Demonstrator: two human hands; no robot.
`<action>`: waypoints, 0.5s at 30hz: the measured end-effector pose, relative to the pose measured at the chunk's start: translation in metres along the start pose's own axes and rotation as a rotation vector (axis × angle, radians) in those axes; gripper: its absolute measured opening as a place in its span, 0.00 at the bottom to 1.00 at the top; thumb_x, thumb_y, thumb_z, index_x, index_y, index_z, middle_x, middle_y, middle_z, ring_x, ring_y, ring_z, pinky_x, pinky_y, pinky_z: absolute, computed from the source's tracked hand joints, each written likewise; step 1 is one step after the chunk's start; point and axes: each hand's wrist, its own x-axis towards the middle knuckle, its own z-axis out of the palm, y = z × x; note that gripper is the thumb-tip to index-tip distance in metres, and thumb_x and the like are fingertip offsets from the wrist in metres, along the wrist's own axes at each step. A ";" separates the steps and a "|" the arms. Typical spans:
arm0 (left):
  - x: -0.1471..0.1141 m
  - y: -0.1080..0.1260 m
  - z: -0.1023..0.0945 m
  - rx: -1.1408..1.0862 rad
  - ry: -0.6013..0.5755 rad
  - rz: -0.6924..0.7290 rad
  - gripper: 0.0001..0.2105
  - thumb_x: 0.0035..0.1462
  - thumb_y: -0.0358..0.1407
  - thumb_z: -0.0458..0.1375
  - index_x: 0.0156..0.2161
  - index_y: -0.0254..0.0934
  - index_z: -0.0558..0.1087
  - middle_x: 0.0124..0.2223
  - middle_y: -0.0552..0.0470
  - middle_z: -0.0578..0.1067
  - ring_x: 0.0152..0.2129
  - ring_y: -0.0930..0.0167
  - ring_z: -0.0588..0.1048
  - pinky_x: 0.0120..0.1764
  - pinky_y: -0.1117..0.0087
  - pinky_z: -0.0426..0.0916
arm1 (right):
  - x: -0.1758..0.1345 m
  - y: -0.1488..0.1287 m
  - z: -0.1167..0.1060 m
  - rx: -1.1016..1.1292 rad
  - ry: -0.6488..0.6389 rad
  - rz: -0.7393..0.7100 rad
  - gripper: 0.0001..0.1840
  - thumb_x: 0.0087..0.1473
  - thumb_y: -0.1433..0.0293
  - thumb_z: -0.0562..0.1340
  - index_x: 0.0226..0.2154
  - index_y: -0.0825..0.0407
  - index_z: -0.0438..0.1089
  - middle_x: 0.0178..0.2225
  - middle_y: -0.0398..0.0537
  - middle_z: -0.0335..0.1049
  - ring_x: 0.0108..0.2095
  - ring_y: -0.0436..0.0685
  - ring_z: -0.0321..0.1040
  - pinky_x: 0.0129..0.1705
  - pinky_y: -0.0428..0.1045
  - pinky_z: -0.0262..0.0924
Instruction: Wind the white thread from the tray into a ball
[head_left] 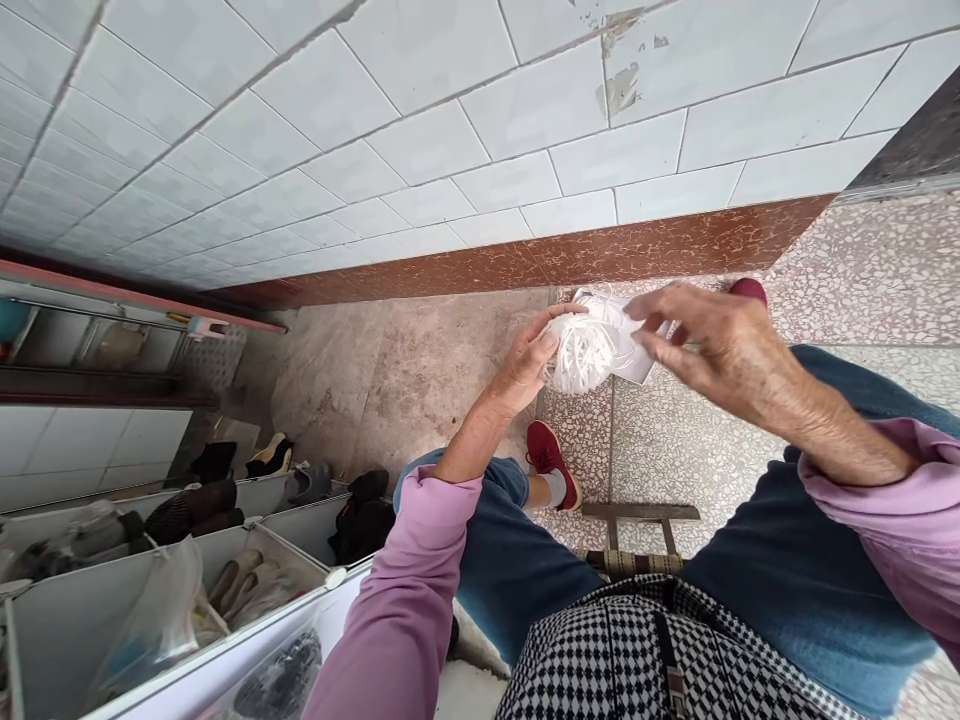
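My left hand [529, 360] is wrapped round a ball of white cord [579, 352], with the thumb on its near side and the fingers along the top. Loose loops stand out from the bundle. To its right, my right hand [709, 340] is raised with thumb and fingers bent toward each other. A thin white strand seems to run from the ball to these fingertips, which are slightly blurred. Under the ball and the right fingers, a white sheet or flat packet [637, 368] shows in part; what it rests on is hidden.
A white-tiled wall [420, 150] with a brown base strip runs ahead. Terrazzo floor [675, 440] lies below, with a red shoe [553, 462] and a wooden stool rung [641, 511]. At the left stands a compartmented rack [255, 530] holding shoes and plastic bags.
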 end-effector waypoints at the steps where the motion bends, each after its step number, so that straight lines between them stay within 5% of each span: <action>1: 0.003 -0.009 -0.003 -0.011 0.032 -0.051 0.36 0.52 0.66 0.68 0.55 0.40 0.77 0.52 0.43 0.82 0.49 0.56 0.82 0.46 0.61 0.79 | 0.000 0.003 -0.006 -0.019 0.034 0.030 0.12 0.73 0.60 0.59 0.48 0.47 0.77 0.44 0.54 0.82 0.37 0.63 0.78 0.39 0.57 0.70; 5: 0.014 -0.064 -0.013 -0.074 0.151 -0.360 0.34 0.55 0.65 0.66 0.56 0.41 0.76 0.59 0.40 0.81 0.52 0.51 0.81 0.43 0.55 0.82 | -0.002 0.008 -0.027 -0.094 0.068 0.159 0.15 0.76 0.60 0.56 0.52 0.46 0.76 0.41 0.56 0.81 0.43 0.67 0.79 0.44 0.60 0.70; 10: 0.009 -0.145 -0.014 -0.002 0.226 -0.625 0.28 0.54 0.58 0.71 0.51 0.39 0.78 0.55 0.36 0.81 0.50 0.49 0.82 0.48 0.47 0.82 | -0.009 0.010 -0.034 -0.134 -0.010 0.198 0.17 0.76 0.61 0.54 0.47 0.46 0.78 0.34 0.54 0.81 0.39 0.67 0.79 0.42 0.59 0.68; 15: 0.007 -0.189 -0.014 0.043 0.379 -0.784 0.23 0.64 0.52 0.64 0.55 0.38 0.77 0.55 0.35 0.81 0.50 0.53 0.82 0.50 0.45 0.82 | -0.016 0.011 -0.047 -0.141 -0.001 0.237 0.18 0.75 0.62 0.53 0.47 0.47 0.78 0.30 0.52 0.80 0.34 0.65 0.78 0.38 0.57 0.68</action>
